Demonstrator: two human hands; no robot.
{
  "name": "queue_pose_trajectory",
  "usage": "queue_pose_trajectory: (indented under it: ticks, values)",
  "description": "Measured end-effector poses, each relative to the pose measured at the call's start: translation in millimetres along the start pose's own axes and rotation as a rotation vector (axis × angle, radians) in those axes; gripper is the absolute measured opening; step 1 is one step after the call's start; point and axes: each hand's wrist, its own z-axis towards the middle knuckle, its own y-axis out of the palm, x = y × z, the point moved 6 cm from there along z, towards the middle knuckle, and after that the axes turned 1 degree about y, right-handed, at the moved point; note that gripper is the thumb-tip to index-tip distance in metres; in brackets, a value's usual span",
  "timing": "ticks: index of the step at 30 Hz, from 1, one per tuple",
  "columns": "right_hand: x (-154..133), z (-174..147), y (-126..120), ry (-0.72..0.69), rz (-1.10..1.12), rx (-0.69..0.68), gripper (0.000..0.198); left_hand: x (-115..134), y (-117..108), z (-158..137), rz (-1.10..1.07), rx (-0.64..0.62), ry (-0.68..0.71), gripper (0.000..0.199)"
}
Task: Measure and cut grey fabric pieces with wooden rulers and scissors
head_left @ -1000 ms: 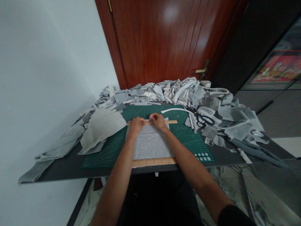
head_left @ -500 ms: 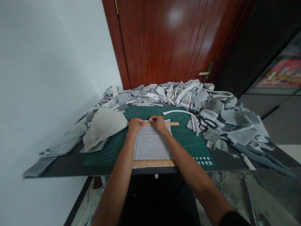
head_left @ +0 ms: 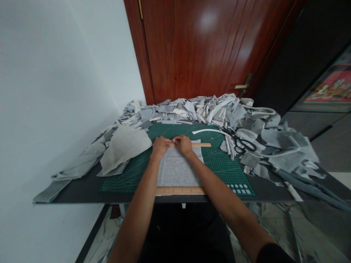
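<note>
A piece of light grey fabric (head_left: 179,170) lies flat before me, with a slim wooden ruler (head_left: 204,145) across its far edge. At that edge, my left hand (head_left: 161,147) has its fingers closed on the fabric by the ruler. Close beside it, my right hand (head_left: 183,144) pinches at the same edge, fingertips almost touching the left ones. A tiny dark spot shows between the fingertips, too small to name. Along the near edge of the fabric runs a wider wooden ruler (head_left: 179,190), partly hidden by my right forearm.
The fabric rests on a green cutting mat (head_left: 219,171) on a dark table (head_left: 82,191). Heaped grey scraps (head_left: 192,109) line the back and both sides. Black-handled scissors (head_left: 244,144) lie among scraps at right. A larger grey cloth piece (head_left: 124,148) overlaps the mat's left side.
My left hand's fingertips have come closer to my right hand's at the fabric's far edge. The whole view has shifted slightly; rulers and fabric stay in place.
</note>
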Motion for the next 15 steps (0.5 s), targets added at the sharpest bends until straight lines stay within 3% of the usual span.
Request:
queue_pose_trajectory:
  ticks: [7,15]
  values:
    - [-3.7,0.6,-9.7,0.013,-0.127,-0.082,0.020,1.4,1.4,0.5,0.058,-0.007,0.019,0.024]
    - [27.9,-2.7,-43.5,0.125,-0.194,-0.076,0.020,-5.5,3.8,5.1,0.032,-0.007,0.058,0.023]
